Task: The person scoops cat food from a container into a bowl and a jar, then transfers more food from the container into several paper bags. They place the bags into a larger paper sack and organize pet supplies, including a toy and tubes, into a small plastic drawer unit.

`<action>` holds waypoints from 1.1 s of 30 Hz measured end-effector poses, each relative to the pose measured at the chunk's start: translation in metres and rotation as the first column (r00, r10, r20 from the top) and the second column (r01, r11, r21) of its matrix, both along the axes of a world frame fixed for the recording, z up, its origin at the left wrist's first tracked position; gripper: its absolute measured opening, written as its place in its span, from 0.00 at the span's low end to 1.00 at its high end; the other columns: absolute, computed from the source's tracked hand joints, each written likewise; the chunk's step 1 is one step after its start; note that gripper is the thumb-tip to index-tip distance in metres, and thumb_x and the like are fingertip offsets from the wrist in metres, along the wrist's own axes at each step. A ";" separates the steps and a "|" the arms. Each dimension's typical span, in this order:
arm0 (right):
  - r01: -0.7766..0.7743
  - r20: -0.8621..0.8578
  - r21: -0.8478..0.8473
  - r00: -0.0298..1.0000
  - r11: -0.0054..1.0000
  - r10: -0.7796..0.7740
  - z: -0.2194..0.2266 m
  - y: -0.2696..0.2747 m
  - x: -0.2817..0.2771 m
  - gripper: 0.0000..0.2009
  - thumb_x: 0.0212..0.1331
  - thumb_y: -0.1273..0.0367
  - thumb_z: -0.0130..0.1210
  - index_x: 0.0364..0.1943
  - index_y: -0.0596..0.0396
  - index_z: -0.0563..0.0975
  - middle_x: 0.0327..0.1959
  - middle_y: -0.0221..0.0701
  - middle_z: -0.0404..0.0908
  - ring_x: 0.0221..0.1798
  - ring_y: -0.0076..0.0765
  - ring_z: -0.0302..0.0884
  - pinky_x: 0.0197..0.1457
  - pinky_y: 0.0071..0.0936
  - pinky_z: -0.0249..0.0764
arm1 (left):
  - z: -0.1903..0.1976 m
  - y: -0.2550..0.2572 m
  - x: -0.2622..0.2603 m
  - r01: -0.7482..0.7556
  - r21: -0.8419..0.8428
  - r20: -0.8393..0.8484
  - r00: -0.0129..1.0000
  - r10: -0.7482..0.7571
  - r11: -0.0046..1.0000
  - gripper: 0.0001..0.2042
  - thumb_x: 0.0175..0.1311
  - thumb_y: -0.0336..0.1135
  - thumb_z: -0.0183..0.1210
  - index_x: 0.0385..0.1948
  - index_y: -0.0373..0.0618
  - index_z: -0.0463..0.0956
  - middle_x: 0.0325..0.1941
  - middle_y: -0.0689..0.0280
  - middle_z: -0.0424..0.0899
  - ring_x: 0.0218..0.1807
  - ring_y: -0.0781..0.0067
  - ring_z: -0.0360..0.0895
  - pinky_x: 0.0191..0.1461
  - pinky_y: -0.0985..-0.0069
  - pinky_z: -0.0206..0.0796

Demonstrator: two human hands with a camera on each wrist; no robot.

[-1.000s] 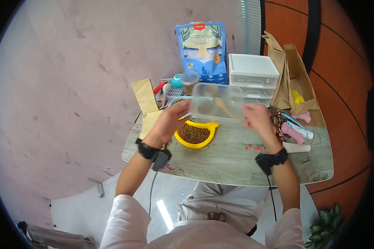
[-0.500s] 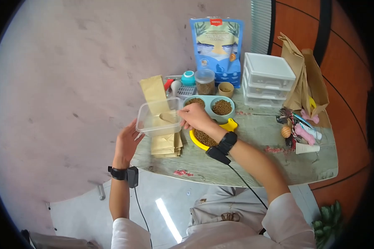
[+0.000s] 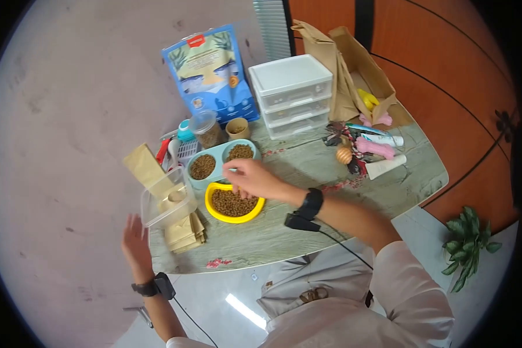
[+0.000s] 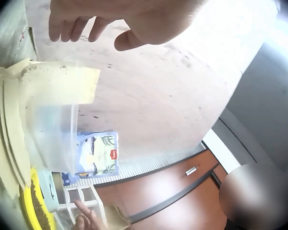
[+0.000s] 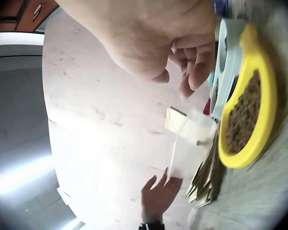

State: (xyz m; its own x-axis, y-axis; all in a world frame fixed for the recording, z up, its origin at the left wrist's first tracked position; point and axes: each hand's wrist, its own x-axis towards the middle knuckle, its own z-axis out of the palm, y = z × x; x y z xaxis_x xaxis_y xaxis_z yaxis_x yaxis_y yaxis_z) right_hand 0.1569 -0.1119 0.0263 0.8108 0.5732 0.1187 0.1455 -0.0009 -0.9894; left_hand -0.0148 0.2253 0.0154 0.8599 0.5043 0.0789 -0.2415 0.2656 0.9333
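Observation:
A clear plastic container (image 3: 151, 210) sits over the brown paper bags (image 3: 182, 235) at the table's left, with the bowl of a wooden spoon (image 3: 177, 196) showing inside it. Just off its left side is my left hand (image 3: 135, 246), fingers extended; the left wrist view shows that hand (image 4: 134, 21) with nothing in it. My right hand (image 3: 255, 178) hovers over the yellow bowl (image 3: 233, 220) of brown kibble, its fingers loosely bent. No object shows in the right hand (image 5: 168, 43) in the right wrist view. Behind lies a pale blue double bowl (image 3: 218, 153), also with kibble.
A blue pet food bag (image 3: 211, 75), a lidded jar (image 3: 207, 130) and a small tan cup (image 3: 238, 129) stand at the back. White drawers (image 3: 293, 95) and an upright paper bag (image 3: 365, 69) are to their right. Pet toys such as a pink bone (image 3: 375, 148) lie at the right.
The container, first held up between both hands, was moved left and now rests over the paper bags. Both hands have come off it, the right one back over the yellow bowl.

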 end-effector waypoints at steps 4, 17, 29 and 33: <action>0.138 0.039 -0.001 0.990 0.990 -0.138 -0.018 -0.084 0.028 0.14 0.63 0.64 0.51 0.44 0.61 0.76 0.26 0.29 0.79 0.22 0.22 0.77 0.22 0.19 0.71 | 0.040 -0.059 0.002 -0.266 0.255 0.197 0.956 0.219 0.930 0.23 0.69 0.41 0.44 0.62 0.37 0.62 0.66 0.53 0.65 0.70 0.60 0.57 0.70 0.63 0.49; 0.701 0.232 0.054 0.684 0.711 -0.692 -0.016 -0.257 0.010 0.15 0.57 0.71 0.59 0.48 0.59 0.73 0.32 0.26 0.75 0.31 0.19 0.72 0.31 0.16 0.69 | 0.009 -0.280 0.112 0.737 0.232 -0.068 0.664 -0.745 0.635 0.14 0.68 0.34 0.48 0.48 0.35 0.72 0.49 0.57 0.79 0.52 0.66 0.76 0.62 0.68 0.63; 0.943 0.757 0.023 0.200 0.331 -0.622 0.037 -0.283 0.059 0.39 0.41 0.67 0.69 0.61 0.56 0.61 0.59 0.46 0.64 0.60 0.57 0.66 0.55 0.42 0.71 | -0.015 -0.298 0.128 0.849 -0.024 0.024 0.529 -0.849 0.528 0.15 0.67 0.35 0.50 0.50 0.36 0.71 0.50 0.56 0.78 0.52 0.66 0.75 0.61 0.68 0.62; 0.967 0.871 -0.030 0.149 0.251 -0.468 0.063 -0.290 0.096 0.28 0.49 0.61 0.62 0.55 0.53 0.67 0.57 0.43 0.67 0.51 0.59 0.73 0.48 0.46 0.73 | -0.015 -0.298 0.127 0.872 -0.131 0.042 0.481 -0.876 0.472 0.16 0.67 0.35 0.49 0.51 0.35 0.70 0.51 0.56 0.77 0.53 0.66 0.75 0.62 0.68 0.62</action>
State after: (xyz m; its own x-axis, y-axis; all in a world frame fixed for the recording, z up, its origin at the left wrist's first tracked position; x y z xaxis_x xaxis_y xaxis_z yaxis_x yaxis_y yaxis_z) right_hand 0.2532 -0.4016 0.0891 0.6507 -0.1348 0.7473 0.2234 -0.9066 -0.3581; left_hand 0.1121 -0.0731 0.0005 0.8606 -0.5070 0.0488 0.2034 0.4301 0.8796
